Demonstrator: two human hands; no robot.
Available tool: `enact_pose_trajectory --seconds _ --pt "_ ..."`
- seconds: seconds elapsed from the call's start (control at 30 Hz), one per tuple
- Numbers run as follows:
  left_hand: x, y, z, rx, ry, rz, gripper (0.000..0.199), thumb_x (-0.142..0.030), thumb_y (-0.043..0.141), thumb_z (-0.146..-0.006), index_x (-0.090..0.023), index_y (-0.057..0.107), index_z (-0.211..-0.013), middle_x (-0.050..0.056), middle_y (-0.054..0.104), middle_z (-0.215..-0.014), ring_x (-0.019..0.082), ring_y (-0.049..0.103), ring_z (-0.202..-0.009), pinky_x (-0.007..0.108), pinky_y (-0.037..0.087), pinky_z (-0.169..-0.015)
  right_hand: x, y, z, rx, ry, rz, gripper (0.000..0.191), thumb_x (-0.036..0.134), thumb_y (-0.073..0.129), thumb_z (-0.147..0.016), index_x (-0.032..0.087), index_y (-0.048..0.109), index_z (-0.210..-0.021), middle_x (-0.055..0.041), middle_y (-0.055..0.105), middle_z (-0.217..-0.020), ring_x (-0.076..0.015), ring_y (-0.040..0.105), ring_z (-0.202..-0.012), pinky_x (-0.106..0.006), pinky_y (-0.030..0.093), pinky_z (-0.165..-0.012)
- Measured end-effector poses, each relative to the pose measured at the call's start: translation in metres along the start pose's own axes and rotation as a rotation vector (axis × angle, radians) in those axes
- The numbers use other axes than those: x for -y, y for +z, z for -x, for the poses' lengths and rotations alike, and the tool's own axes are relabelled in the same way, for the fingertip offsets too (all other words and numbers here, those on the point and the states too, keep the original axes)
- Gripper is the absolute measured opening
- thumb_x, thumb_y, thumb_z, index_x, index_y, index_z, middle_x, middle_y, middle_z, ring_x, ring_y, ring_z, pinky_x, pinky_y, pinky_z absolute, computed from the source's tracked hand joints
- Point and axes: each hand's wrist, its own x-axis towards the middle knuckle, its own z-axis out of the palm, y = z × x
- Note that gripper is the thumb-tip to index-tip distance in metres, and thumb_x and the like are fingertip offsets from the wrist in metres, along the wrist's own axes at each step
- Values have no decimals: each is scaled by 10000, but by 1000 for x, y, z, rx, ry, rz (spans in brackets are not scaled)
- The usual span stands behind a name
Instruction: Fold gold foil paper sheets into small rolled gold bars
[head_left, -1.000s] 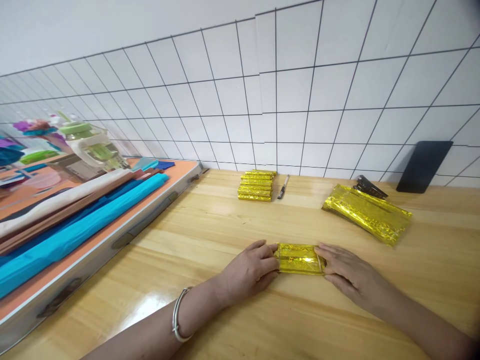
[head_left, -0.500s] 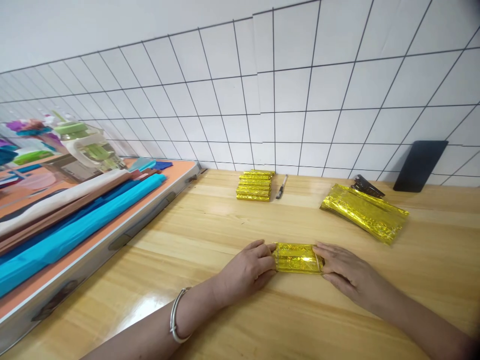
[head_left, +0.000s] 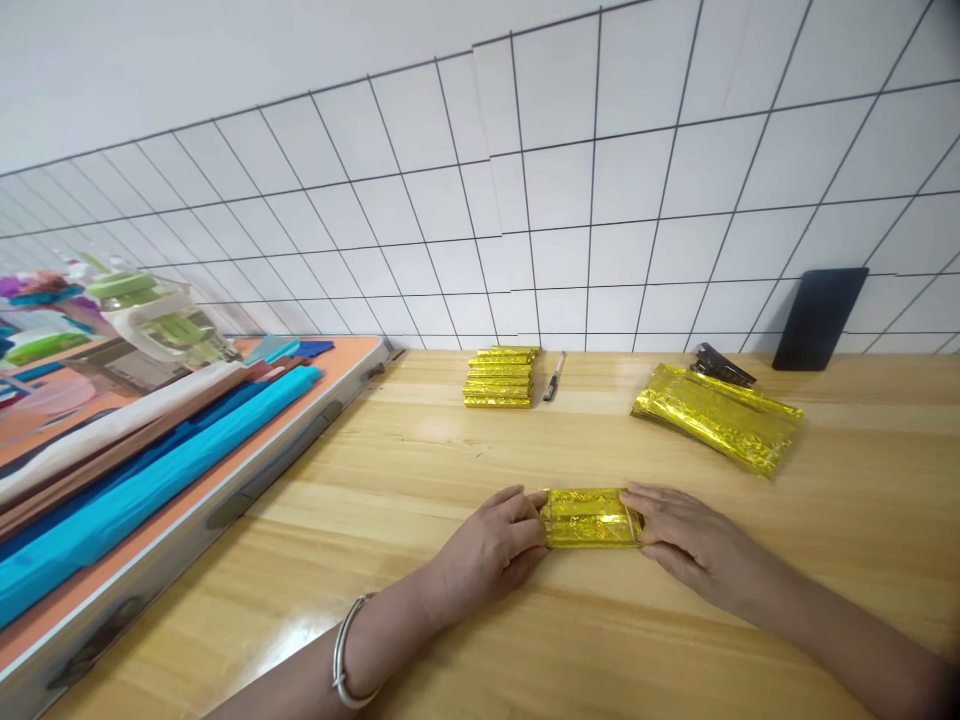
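Note:
A shiny gold foil piece [head_left: 589, 518] lies flat on the wooden table [head_left: 420, 650], with a thin band near each end. My left hand [head_left: 491, 540], a bangle on its wrist, grips the left end with fingers pressed together. At the right end, my right hand [head_left: 694, 545] holds the foil between thumb and fingers. Farther back sits a row of folded gold foil pieces [head_left: 499, 380], with a pen [head_left: 554, 378] just right of it. A flat stack of gold foil sheets [head_left: 720, 415] lies to the right, beside a black clip [head_left: 721, 366].
A dark phone-like slab [head_left: 820, 318] leans against the tiled wall. At the left, a raised orange-topped surface [head_left: 352, 362] bears blue, brown and white rolled sheets [head_left: 165, 460] and a green-lidded bottle [head_left: 161, 310].
The view has shifted slightly, so the back items appear a little farther left. Both hands keep their grip on the foil piece, which looks unchanged.

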Motion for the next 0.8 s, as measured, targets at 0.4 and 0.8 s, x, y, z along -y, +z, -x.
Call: enact_pose_trajectory --seconds 0.4,0.8 --pt "0 1 0 19 17 18 139 -152 429 -898 -204 556 -878 57 604 -912 187 464 -1188 382 322 -1027 4 0 1 14 27 19 149 277 467 -893 223 604 -870 -34 529 -1305 -196 418 -1254 -421 375 -1033" --pt "1 0 0 35 11 18 130 -141 442 -895 -201 556 -895 50 603 -913 172 465 -1189 365 295 -1047 3 -1 1 13 53 -55 165 301 481 -888 232 630 -903 -27 534 -1303 -199 428 -1246 -403 347 -1047"
